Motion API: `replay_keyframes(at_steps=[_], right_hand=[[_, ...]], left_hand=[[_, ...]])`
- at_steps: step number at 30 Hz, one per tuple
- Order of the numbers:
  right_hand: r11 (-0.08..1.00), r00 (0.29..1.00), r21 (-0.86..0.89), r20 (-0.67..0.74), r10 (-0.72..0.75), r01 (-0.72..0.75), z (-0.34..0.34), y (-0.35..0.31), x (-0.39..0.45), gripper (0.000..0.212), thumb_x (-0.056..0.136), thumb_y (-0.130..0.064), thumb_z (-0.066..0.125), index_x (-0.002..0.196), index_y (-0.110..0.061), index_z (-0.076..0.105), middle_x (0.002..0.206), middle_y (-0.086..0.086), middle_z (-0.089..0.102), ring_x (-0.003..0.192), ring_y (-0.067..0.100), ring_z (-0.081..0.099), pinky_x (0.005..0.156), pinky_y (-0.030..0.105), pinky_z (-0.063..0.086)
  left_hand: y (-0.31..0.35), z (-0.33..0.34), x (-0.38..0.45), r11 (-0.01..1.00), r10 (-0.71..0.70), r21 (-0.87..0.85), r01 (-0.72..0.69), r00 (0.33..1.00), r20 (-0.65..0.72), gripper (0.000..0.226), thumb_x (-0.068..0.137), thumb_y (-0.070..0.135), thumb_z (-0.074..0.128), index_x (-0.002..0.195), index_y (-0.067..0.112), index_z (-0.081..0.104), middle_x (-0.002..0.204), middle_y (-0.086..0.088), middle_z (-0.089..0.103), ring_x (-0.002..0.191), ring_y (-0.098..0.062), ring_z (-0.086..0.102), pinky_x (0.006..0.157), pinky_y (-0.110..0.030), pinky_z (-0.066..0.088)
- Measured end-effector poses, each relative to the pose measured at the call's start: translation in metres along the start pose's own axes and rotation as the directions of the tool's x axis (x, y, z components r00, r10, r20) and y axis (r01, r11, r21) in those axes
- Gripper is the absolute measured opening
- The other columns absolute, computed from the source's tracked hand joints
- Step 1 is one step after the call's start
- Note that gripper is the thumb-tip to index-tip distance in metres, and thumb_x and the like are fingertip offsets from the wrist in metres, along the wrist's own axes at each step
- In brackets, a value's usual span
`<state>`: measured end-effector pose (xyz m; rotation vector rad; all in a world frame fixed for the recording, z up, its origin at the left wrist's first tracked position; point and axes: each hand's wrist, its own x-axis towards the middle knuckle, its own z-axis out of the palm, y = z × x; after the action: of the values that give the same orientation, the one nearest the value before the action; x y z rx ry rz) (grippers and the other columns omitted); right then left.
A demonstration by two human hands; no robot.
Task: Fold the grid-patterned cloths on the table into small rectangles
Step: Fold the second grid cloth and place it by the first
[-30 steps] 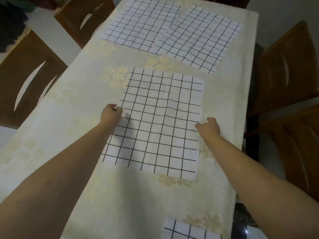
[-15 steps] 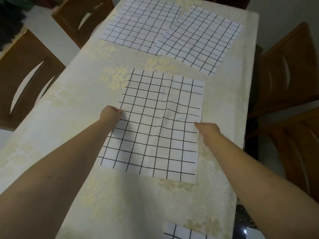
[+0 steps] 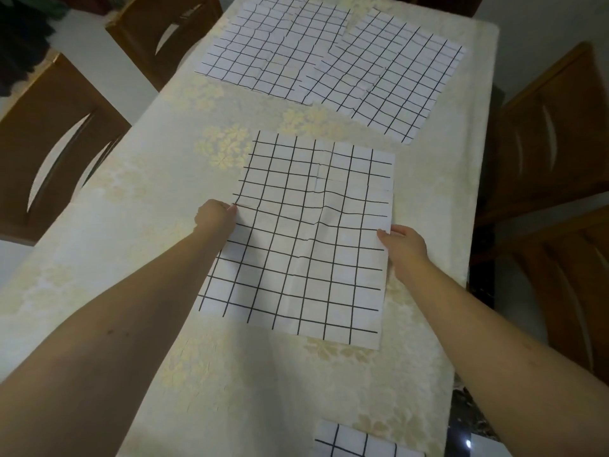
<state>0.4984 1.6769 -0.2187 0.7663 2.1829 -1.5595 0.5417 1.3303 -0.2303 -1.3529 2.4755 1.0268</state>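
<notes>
Shifted slightly nearer since earlier: middle cloth (image 3: 309,239), flat at table (image 3: 99,225) centre | side edges pinched at mid-height, presumably for halving: left hand (image 3: 216,215) closed on left edge; right hand (image 3: 403,243) gripping right edge | two cloths (image 3: 329,57) unfolded beyond

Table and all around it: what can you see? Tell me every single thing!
near cloth: 1, white with black grid, flat at table's middle
far cloths: 2, same pattern, overlapping at the far end
cloth piece: 1, same pattern, cut off at the bottom edge
tablecloth: 1, cream with pale flowers, covering the table
chairs: 4 at least, brown wood, two each side
left hand: 1, pinching near cloth's left edge
right hand: 1, holding its right edge
</notes>
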Motion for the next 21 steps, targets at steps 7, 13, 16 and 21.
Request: replay_keyframes(at_steps=[7,13,16,21], right_hand=[[0.991,0.990,0.011,0.045,-0.133,0.133,-0.018,0.001,-0.008,0.043,0.088,-0.018,0.070,0.127,-0.016,0.054,0.109,0.007,0.063,0.090,0.019,0.064,0.074,0.026,0.051],[0.985,0.985,0.045,0.031,-0.168,0.166,-0.039,0.004,-0.011,0.053,0.087,-0.023,0.071,0.135,-0.020,0.050,0.117,0.004,0.059,0.101,0.017,0.060,0.086,0.026,0.046],[0.983,0.986,0.111,0.057,-0.154,0.147,-0.048,0.002,-0.018,0.053,0.088,-0.022,0.070,0.137,-0.027,0.050,0.118,0.003,0.057,0.102,0.013,0.058,0.082,0.020,0.043],[0.952,0.943,0.035,0.131,-0.306,0.304,-0.061,-0.003,-0.035,0.029,0.088,-0.014,0.070,0.115,-0.024,0.068,0.117,0.001,0.061,0.106,0.010,0.056,0.090,0.020,0.046]], left_hand=[[-0.001,-0.010,-0.021,0.878,0.170,-0.460,-0.129,0.984,0.047,0.039,0.091,0.020,0.064,0.126,0.024,0.049,0.090,0.006,0.063,0.069,-0.008,0.056,0.057,-0.020,0.043],[-0.009,-0.025,-0.021,0.797,0.237,-0.594,-0.111,0.962,0.138,0.047,0.090,0.014,0.068,0.132,0.027,0.052,0.080,0.005,0.062,0.065,-0.008,0.057,0.064,-0.024,0.044],[-0.012,-0.035,-0.023,0.791,0.291,-0.595,-0.142,0.943,0.162,0.038,0.092,0.011,0.065,0.126,0.027,0.059,0.078,0.004,0.060,0.065,-0.008,0.056,0.064,-0.028,0.042],[-0.012,-0.051,-0.035,0.811,0.394,-0.533,-0.239,0.898,0.196,0.025,0.090,0.011,0.067,0.103,0.031,0.073,0.082,-0.002,0.059,0.080,-0.018,0.053,0.075,-0.033,0.041]])
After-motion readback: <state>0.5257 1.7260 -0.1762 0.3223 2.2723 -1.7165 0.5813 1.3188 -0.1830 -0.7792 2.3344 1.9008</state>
